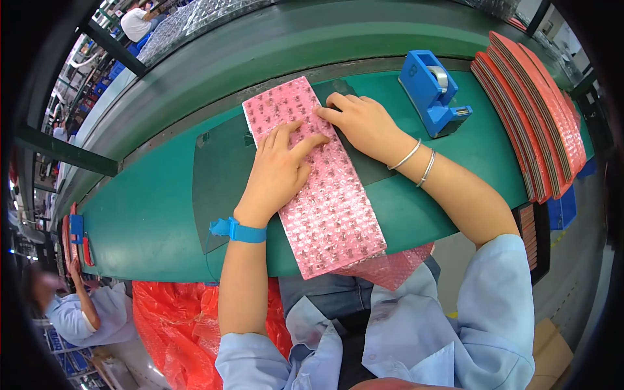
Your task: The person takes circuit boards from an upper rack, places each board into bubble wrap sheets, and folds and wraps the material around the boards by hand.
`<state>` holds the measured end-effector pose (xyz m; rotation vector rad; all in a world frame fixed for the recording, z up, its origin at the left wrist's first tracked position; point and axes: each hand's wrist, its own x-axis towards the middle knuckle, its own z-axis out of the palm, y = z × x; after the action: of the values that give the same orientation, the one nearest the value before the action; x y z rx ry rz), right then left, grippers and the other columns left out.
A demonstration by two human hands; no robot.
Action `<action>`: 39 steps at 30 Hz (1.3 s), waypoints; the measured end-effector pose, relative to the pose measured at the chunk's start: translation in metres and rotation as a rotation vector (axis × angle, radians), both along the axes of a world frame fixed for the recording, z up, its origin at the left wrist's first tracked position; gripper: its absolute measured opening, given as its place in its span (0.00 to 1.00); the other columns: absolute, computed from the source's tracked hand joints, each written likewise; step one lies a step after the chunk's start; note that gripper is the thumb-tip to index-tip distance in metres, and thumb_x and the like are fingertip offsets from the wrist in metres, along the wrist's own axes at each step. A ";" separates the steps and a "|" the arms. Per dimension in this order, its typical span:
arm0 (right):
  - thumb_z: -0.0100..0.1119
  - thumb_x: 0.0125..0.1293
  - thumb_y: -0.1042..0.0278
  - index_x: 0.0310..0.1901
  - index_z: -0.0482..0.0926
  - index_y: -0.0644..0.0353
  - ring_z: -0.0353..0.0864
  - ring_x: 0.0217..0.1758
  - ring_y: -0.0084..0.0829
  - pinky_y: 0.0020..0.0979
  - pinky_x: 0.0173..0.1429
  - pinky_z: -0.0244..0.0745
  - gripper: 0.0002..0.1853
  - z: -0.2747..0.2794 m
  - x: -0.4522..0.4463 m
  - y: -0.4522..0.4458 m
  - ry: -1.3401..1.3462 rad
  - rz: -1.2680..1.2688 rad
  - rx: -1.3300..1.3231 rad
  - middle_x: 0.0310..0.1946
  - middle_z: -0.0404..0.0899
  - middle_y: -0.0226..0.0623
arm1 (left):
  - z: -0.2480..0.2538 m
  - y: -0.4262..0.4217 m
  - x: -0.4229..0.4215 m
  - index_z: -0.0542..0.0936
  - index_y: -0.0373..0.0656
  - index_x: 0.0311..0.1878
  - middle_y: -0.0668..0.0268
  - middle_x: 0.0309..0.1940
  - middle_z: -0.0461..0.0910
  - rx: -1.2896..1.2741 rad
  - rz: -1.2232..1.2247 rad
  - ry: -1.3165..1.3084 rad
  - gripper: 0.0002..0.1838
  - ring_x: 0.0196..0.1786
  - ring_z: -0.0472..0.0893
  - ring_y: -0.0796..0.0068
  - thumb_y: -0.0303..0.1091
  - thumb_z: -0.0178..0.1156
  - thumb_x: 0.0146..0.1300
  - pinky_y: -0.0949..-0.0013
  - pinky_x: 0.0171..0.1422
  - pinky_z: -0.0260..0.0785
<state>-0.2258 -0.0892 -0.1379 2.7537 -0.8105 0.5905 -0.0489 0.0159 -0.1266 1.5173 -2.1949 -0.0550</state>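
From afar I see my left hand [278, 168], unclenched and gripping nothing, atop the pink wrap [333, 218], which slants lengthwise from far left to near right across the bench [140, 214], my right hand [364, 122], equally loose, touching its right edge.

The tape dispenser [424, 88] stands between the bubble wrap [331, 201] and stacked packages [536, 117].

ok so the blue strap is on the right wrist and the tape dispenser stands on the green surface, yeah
Not quite: the head view shows the blue strap on the left wrist. The tape dispenser does stand on the green surface.
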 end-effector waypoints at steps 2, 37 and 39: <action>0.51 0.56 0.70 0.47 0.74 0.48 0.74 0.35 0.30 0.26 0.40 0.68 0.16 -0.008 -0.003 -0.004 -0.147 0.042 0.061 0.41 0.71 0.32 | 0.001 -0.002 0.004 0.74 0.53 0.53 0.59 0.57 0.67 0.041 -0.007 0.044 0.23 0.57 0.68 0.59 0.28 0.55 0.51 0.60 0.64 0.57; 0.44 0.62 0.40 0.56 0.69 0.57 0.67 0.57 0.43 0.54 0.64 0.52 0.31 -0.030 0.001 -0.012 -0.346 0.189 0.404 0.53 0.69 0.45 | -0.040 -0.009 0.088 0.74 0.37 0.49 0.59 0.48 0.75 -0.028 0.411 0.905 0.15 0.51 0.74 0.70 0.38 0.46 0.68 0.72 0.59 0.62; 0.45 0.61 0.42 0.56 0.68 0.56 0.66 0.58 0.43 0.54 0.64 0.51 0.30 -0.031 0.002 -0.013 -0.327 0.200 0.407 0.54 0.68 0.45 | -0.038 -0.016 0.087 0.74 0.37 0.50 0.59 0.48 0.75 -0.029 0.416 0.882 0.16 0.51 0.74 0.70 0.38 0.46 0.68 0.72 0.60 0.62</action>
<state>-0.2234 -0.1024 -0.1692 3.1839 -0.7994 1.0405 0.0379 0.0002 -0.1651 1.5020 -1.1724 -0.4573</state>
